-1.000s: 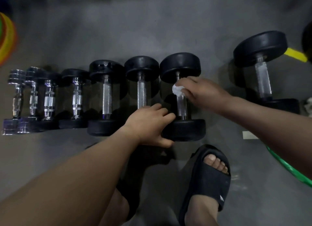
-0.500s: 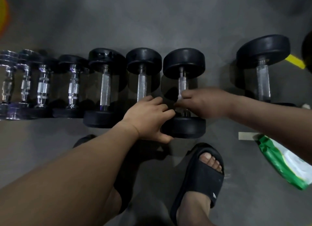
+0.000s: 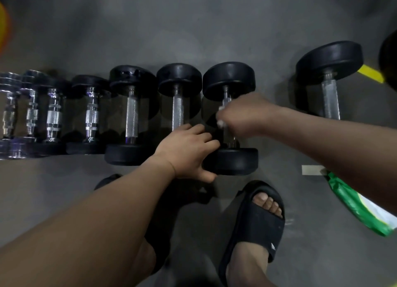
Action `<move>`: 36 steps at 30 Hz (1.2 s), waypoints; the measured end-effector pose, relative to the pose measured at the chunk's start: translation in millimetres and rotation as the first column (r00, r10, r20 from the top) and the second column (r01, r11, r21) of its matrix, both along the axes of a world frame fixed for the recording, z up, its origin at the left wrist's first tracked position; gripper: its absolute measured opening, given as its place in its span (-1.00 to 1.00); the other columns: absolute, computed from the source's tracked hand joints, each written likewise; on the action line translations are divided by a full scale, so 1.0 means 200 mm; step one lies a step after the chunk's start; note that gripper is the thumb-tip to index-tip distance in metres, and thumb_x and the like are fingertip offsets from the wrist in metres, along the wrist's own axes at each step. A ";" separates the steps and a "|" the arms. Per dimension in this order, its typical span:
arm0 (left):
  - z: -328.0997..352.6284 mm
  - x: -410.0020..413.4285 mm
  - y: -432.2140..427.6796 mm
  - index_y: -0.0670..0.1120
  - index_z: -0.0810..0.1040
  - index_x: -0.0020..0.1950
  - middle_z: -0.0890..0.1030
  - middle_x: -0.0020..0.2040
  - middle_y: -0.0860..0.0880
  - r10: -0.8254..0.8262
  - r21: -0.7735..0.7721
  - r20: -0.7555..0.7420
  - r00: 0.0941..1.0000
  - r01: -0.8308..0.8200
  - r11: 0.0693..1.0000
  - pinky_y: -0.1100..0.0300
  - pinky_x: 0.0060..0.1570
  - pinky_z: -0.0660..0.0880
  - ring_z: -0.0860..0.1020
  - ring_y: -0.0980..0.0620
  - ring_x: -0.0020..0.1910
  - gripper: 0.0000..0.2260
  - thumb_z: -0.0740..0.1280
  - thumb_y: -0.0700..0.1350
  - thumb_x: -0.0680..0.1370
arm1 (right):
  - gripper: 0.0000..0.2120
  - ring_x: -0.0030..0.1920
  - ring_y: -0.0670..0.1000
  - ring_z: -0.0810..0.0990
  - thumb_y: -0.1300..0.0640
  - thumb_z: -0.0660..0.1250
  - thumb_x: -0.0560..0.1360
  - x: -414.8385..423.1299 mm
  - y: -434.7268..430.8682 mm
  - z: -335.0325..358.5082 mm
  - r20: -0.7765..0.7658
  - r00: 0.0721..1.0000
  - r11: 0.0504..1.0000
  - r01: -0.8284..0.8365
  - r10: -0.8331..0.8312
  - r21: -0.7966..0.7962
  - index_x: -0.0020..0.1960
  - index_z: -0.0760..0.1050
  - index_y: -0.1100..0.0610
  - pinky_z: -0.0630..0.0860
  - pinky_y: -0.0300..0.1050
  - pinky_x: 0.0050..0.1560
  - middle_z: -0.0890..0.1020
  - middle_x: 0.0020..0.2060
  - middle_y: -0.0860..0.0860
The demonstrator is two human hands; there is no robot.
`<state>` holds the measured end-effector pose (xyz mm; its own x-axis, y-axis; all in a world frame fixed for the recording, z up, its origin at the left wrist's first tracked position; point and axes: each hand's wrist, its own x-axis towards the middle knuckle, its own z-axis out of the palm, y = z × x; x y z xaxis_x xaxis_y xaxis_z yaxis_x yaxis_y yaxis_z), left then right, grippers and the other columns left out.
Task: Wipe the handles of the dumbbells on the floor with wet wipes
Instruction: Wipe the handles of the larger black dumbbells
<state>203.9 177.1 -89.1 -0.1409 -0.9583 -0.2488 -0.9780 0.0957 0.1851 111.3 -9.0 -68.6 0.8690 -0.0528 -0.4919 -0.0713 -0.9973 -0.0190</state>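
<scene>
A row of dumbbells lies on the grey floor. The one in the middle is a black dumbbell (image 3: pixel 229 78) with a steel handle. My right hand (image 3: pixel 242 117) is curled round that handle with a white wet wipe (image 3: pixel 220 123) showing at its left edge. My left hand (image 3: pixel 187 151) grips the near black weight (image 3: pixel 238 161) of the same dumbbell, thumb under its front edge. Left of it lie two more black dumbbells (image 3: pixel 178 106) (image 3: pixel 132 112) and several chrome ones (image 3: pixel 53 117). A larger black dumbbell (image 3: pixel 329 80) lies apart on the right.
A green and white wet wipe pack (image 3: pixel 354 207) lies on the floor at the right, under my right forearm. A pale tape strip (image 3: pixel 311 170) is beside it. My foot in a black slide sandal (image 3: pixel 255 222) stands just in front of the dumbbell.
My right hand slid down the handle toward the near weight, then back up to its middle, the wipe in its grip. My left hand stayed on the near weight.
</scene>
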 end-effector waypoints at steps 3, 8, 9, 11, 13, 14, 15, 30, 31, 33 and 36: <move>0.00 0.00 0.01 0.00 0.52 0.00 0.58 -0.10 0.02 0.005 -0.017 -0.007 1.000 -0.005 1.000 0.01 -0.04 0.47 0.50 -0.09 0.00 -0.37 0.23 0.52 0.28 | -0.85 -0.10 0.14 0.60 -0.10 0.19 0.57 0.00 -0.02 -0.04 0.067 0.988 0.991 0.136 -0.136 0.008 0.00 0.47 -0.07 0.37 -0.09 -0.28 0.62 -0.08 0.00; 0.00 0.00 0.01 0.01 0.51 0.02 0.58 -0.11 0.03 0.013 -0.020 -0.004 1.000 -0.013 1.000 0.00 -0.06 0.47 0.50 -0.08 -0.01 -0.36 0.23 0.52 0.28 | -0.69 -0.10 0.13 0.62 -0.03 0.14 0.58 -0.20 -0.02 -0.02 0.075 0.997 0.945 -0.011 -0.014 0.326 0.26 0.51 -0.21 0.47 -0.07 -0.22 0.66 -0.03 0.00; 0.00 0.00 0.01 0.01 0.51 0.03 0.58 -0.10 0.03 0.018 -0.018 -0.004 1.000 -0.018 1.000 0.01 -0.05 0.47 0.50 -0.08 0.00 -0.36 0.24 0.52 0.28 | -0.67 -0.05 0.11 0.63 -0.03 0.15 0.59 -0.20 -0.04 -0.02 0.134 0.991 0.934 -0.064 0.018 0.352 0.28 0.51 -0.25 0.52 -0.05 -0.17 0.66 0.01 -0.02; 0.00 0.00 0.01 0.02 0.51 0.03 0.57 -0.09 0.04 0.021 -0.005 0.006 1.000 -0.021 1.000 0.02 -0.04 0.46 0.49 -0.07 0.01 -0.36 0.23 0.53 0.29 | -0.72 -0.01 0.07 0.62 -0.10 0.18 0.55 -0.19 -0.07 -0.07 0.214 0.977 0.935 -0.055 -0.023 0.349 0.18 0.57 -0.23 0.54 0.01 -0.12 0.65 0.02 -0.07; 0.00 0.00 0.01 0.02 0.50 0.02 0.57 -0.08 0.04 0.022 -0.001 0.015 1.000 -0.022 1.000 0.02 -0.03 0.44 0.49 -0.06 0.01 -0.37 0.22 0.53 0.30 | -0.74 -0.17 0.00 0.56 -0.26 0.29 0.44 -0.19 -0.09 -0.11 0.321 0.923 0.925 0.083 -0.212 0.372 -0.07 0.55 -0.09 0.47 0.02 -0.18 0.59 -0.18 -0.08; 0.00 0.00 0.01 0.02 0.50 0.02 0.57 -0.08 0.03 0.025 -0.003 0.017 1.000 -0.025 1.000 0.02 -0.03 0.44 0.49 -0.06 0.01 -0.37 0.23 0.53 0.29 | -0.70 -0.22 -0.01 0.51 -0.28 0.33 0.42 -0.20 -0.09 -0.14 0.355 0.901 0.933 0.125 -0.249 0.338 -0.13 0.51 -0.04 0.42 0.02 -0.19 0.53 -0.25 -0.07; 0.00 -0.01 0.01 0.02 0.51 0.02 0.57 -0.08 0.03 0.030 -0.004 0.019 0.999 -0.030 1.000 0.02 -0.04 0.44 0.48 -0.06 0.01 -0.37 0.23 0.53 0.29 | -0.72 -0.21 -0.01 0.48 -0.23 0.32 0.48 -0.21 -0.07 -0.14 0.385 0.894 0.942 0.101 -0.227 0.322 -0.10 0.54 -0.01 0.41 0.01 -0.19 0.50 -0.23 -0.05; 0.07 0.02 -0.05 -0.04 0.49 0.11 0.49 0.06 0.02 0.058 0.159 -0.069 0.996 -0.046 0.986 0.02 0.18 0.41 0.42 -0.02 0.10 -0.32 0.06 0.53 0.44 | -0.92 -0.10 0.01 0.63 0.14 0.44 0.51 -0.24 0.01 -0.23 0.338 0.487 0.548 0.393 -0.805 0.739 -0.02 0.64 0.11 0.44 -0.20 -0.10 0.69 -0.13 0.02; 0.08 0.03 -0.07 -0.04 0.49 0.10 0.48 0.05 0.01 0.100 0.144 -0.120 0.988 -0.082 0.986 -0.01 0.17 0.42 0.42 -0.03 0.09 -0.41 0.06 0.44 0.52 | -0.93 -0.11 0.03 0.62 0.13 0.42 0.52 -0.22 0.00 -0.23 0.297 0.415 0.484 0.479 -0.860 0.733 -0.03 0.61 0.11 0.40 -0.18 -0.13 0.68 -0.14 0.02; 0.10 0.04 -0.12 -0.07 0.51 0.05 0.51 0.02 -0.03 0.218 0.053 -0.171 0.961 -0.212 0.976 -0.06 0.11 0.43 0.44 -0.07 0.06 -0.61 0.15 0.23 0.58 | -0.92 -0.13 0.00 0.56 0.10 0.39 0.53 -0.22 0.00 -0.25 0.179 0.363 0.374 0.588 -0.915 0.717 -0.04 0.58 0.10 0.31 -0.19 -0.18 0.65 -0.16 -0.01; 0.09 0.06 -0.21 -0.12 0.52 0.06 0.52 0.04 -0.09 0.471 -0.025 -0.197 0.860 -0.484 0.875 -0.04 0.09 0.44 0.45 -0.10 0.09 -0.79 0.28 0.00 0.57 | -0.87 -0.16 -0.01 0.61 0.01 0.40 0.53 -0.28 0.00 -0.26 -0.028 0.409 0.256 0.621 -0.912 0.741 -0.10 0.55 0.06 0.43 -0.15 -0.18 0.64 -0.19 -0.04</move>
